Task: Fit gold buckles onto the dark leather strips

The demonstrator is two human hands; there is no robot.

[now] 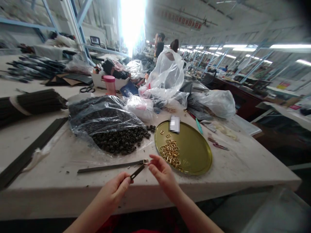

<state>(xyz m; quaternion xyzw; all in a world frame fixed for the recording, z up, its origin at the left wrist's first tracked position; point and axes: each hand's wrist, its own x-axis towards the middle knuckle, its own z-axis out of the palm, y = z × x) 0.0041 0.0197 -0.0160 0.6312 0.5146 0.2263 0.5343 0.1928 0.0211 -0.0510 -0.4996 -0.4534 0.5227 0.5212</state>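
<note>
My left hand [119, 187] is closed in a pinch on a short dark strap [138, 172] with a slot in it. The strap slants up towards my right hand [162, 171], whose fingers are curved and apart close to its far end; whether they touch it is unclear. Just behind lies a longer dark strap [109, 166] with a gold buckle [145, 161] at its right end. A round gold-coloured tray [194, 149] stands beyond my right hand, with a heap of gold buckles [170, 152] on its left side.
Small dark loops [119, 140] spill from a clear plastic bag [104, 113]. Bundled dark strips [31, 105] and long flat strips [29, 152] lie left. Scissors [87, 89], a pink jar [110, 85] and pliers [220, 146] are farther off. A person [173, 48] is behind plastic.
</note>
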